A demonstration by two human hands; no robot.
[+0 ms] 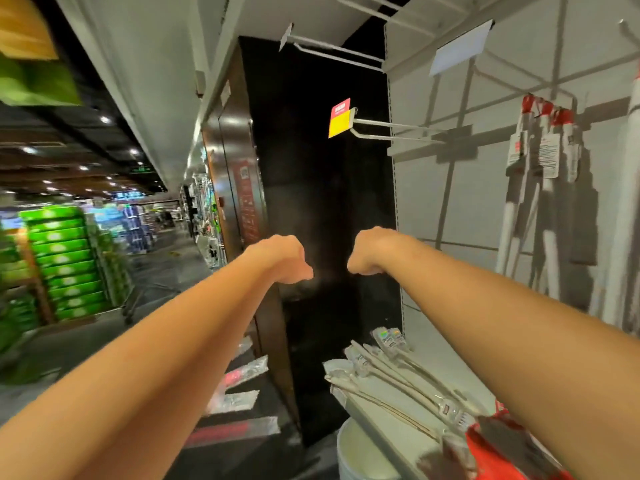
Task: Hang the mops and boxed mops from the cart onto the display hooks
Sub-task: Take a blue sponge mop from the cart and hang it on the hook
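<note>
A shop aisle, with a white display wall [485,209] to the right. Fingers of the left hand [282,259] and right hand [367,252] fold down out of sight, so their grip cannot be told. Above them juts a display hook [391,130]; white mops [543,157] hang further right, others lie on the shelf [443,341] below.

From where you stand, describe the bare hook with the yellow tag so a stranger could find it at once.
Find the white display wall on the right, then its left edge beside the dark pillar. A bare wire hook juts out there at mid height. It alone carries a yellow and red tag; hooks above have white tags, and red-capped mops hang further right.
</note>
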